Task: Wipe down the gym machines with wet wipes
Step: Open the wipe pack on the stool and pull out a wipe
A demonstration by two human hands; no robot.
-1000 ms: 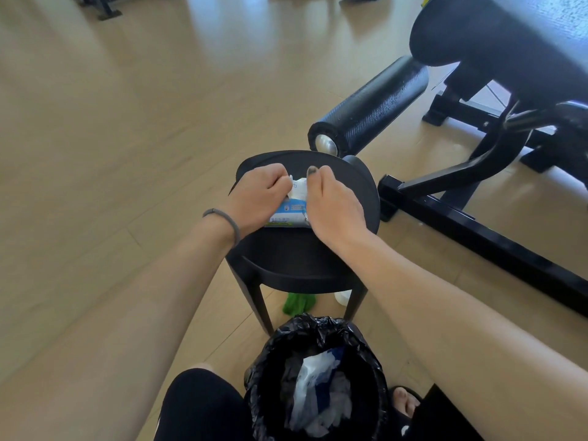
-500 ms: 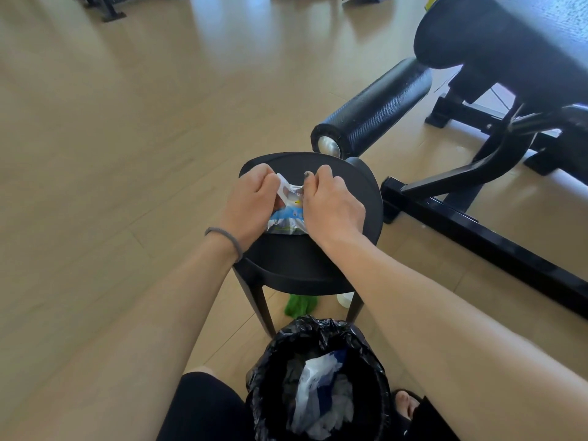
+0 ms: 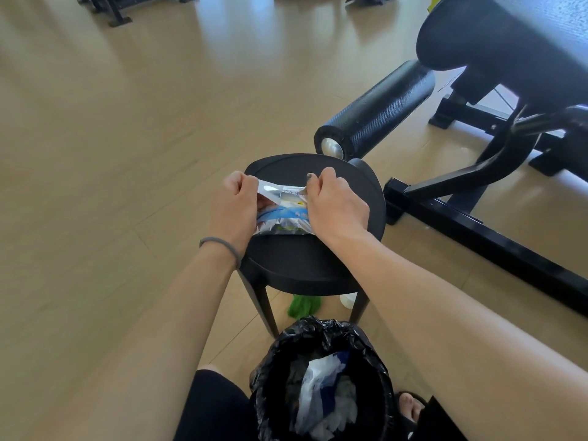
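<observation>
A blue, white and silver wet-wipe packet (image 3: 281, 211) is held just above a round black stool (image 3: 305, 262). My left hand (image 3: 234, 208) pinches the packet's left top edge. My right hand (image 3: 334, 205) pinches its right top edge, and the foil is stretched wide between them. A black gym machine stands to the right, with a foam roller pad (image 3: 378, 113), a large padded rest (image 3: 509, 43) and a steel base frame (image 3: 471, 230).
A bin with a black liner (image 3: 321, 383) holding crumpled white waste stands at my knees. A green cloth (image 3: 302, 305) and a white object (image 3: 348, 300) lie on the wooden floor under the stool. More equipment bases (image 3: 108, 11) stand far behind.
Both hands lifted the packet off the stool top and pulled its upper edge apart; my hands are now farther from each other and the foil is spread open.
</observation>
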